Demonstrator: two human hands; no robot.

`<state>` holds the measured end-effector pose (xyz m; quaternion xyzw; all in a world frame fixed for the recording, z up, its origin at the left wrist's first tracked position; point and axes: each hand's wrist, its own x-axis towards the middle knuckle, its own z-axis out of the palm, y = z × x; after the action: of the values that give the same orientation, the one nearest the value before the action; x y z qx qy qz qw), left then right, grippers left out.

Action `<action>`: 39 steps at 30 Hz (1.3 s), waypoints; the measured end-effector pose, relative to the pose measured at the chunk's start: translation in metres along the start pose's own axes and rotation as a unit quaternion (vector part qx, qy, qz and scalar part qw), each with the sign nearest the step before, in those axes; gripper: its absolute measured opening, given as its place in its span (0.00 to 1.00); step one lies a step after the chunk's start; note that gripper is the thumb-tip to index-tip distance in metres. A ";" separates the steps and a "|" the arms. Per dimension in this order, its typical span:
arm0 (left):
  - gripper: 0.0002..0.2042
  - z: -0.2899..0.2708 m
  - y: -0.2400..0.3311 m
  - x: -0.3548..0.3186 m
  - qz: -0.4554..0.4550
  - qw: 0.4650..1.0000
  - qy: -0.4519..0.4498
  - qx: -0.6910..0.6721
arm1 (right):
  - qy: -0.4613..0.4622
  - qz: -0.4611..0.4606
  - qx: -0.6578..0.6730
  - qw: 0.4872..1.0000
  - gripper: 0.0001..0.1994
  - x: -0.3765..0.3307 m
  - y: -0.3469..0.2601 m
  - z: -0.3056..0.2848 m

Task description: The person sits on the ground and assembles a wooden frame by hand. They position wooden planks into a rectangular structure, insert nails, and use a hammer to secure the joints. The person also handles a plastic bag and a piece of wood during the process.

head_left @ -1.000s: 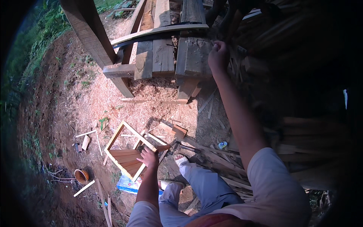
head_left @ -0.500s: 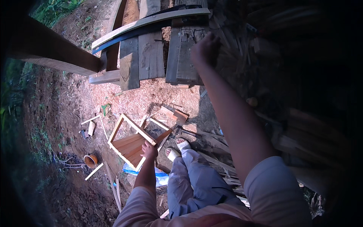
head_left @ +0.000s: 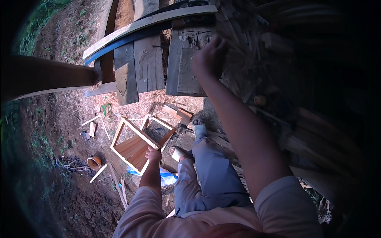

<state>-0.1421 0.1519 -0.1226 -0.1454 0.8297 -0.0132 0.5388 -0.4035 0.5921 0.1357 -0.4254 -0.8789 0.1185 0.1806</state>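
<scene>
Sawdust-strewn dirt ground [head_left: 75,119], wooden planks [head_left: 147,59]

Rough, weathered wooden planks [head_left: 145,59], a pale raw-wood frame [head_left: 139,144], matt cloth trousers [head_left: 210,178], loose dusty earth [head_left: 67,119].

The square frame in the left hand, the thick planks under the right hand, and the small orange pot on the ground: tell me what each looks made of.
Square frame: bare pale wood, unpainted; grain and slat lines show.
Thick planks: rough-sawn weathered wood, grey-brown, with cracked, splintered ends.
Small orange pot: probably plastic or fired clay; the even orange colour fits both, and it is too small to tell.
</scene>
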 end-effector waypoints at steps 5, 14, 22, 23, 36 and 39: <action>0.45 -0.009 0.009 -0.008 -0.030 0.999 -0.024 -0.018 | -0.017 -0.003 0.028 0.999 0.27 -0.001 0.000 -0.002; 0.51 0.007 -0.003 0.022 -0.036 0.999 -0.040 0.008 | -0.113 -0.123 0.191 0.967 0.27 0.020 0.039 -0.017; 0.54 0.000 -0.012 0.002 -0.086 0.995 -0.026 -0.037 | -0.188 -0.397 0.074 0.895 0.31 0.104 0.044 -0.033; 0.54 -0.001 -0.010 0.000 -0.093 0.995 -0.022 -0.037 | -0.193 -0.403 0.084 0.891 0.30 0.108 0.043 -0.028; 0.56 -0.006 -0.001 -0.004 -0.102 0.994 -0.031 0.007 | -0.129 -0.453 0.158 0.868 0.07 0.142 0.025 -0.002; 0.55 -0.005 0.000 -0.004 -0.104 0.994 -0.029 0.014 | -0.137 -0.493 0.133 0.849 0.06 0.148 0.018 -0.002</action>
<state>-0.1449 0.1527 -0.1170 -0.2238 0.7935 -0.0767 0.5607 -0.4744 0.7204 0.1629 0.1128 -0.9647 0.1869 0.1475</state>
